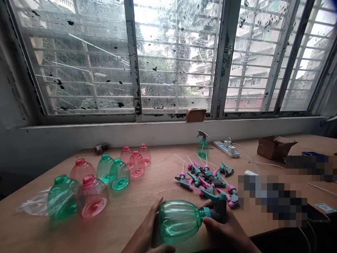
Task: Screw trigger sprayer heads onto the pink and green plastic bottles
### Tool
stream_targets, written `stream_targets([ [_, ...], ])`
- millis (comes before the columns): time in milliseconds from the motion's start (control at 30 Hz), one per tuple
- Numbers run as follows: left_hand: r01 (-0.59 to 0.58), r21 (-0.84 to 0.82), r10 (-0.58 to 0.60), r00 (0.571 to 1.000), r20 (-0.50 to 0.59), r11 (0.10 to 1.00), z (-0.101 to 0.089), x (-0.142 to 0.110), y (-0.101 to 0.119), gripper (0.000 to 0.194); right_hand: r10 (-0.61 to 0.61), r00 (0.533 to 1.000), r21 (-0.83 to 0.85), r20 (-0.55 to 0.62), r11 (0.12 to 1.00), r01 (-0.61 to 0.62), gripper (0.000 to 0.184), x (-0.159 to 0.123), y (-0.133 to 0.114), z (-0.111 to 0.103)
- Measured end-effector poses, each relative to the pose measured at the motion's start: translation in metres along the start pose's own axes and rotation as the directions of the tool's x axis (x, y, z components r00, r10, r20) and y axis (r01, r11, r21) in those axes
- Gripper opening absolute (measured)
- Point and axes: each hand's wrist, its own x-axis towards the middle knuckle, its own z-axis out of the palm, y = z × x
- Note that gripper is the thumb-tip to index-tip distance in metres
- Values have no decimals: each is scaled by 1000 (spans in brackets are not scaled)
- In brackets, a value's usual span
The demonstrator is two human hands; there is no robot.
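Observation:
A translucent green spray bottle (179,220) lies on its side between my hands, low in the middle of the view. My left hand (150,230) is wrapped around its base end, thumb below and fingers partly hidden behind it. At the neck, my right hand (223,228) grips the grey and teal trigger sprayer (220,208), which sits on the bottle's mouth. Just beyond lies a pile of loose trigger sprayers (204,175) in pink, teal and grey, some with thin clear tubes sticking up.
To the left stand several open-necked green bottles (62,198) and pink bottles (93,196), beside a clear plastic bag (35,203). A complete green spray bottle (202,147), a power strip (226,149) with cables and a cardboard box (273,147) stand along the back. Windows rise behind the table.

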Motion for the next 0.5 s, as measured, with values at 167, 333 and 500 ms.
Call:
stream_targets([
  [167, -47, 20, 46, 999, 25, 999, -1, 1, -3, 108, -9, 1000, -10, 12, 1000, 9, 50, 0, 0, 2],
  [333, 18, -26, -17, 1000, 10, 1000, -3, 4, -8, 79, -12, 999, -22, 31, 1000, 13, 50, -1, 0, 0],
  [500, 19, 17, -19, 999, 38, 1000, -3, 0, 4, 86, -5, 999, -33, 40, 999, 6, 55, 1, -1, -2],
])
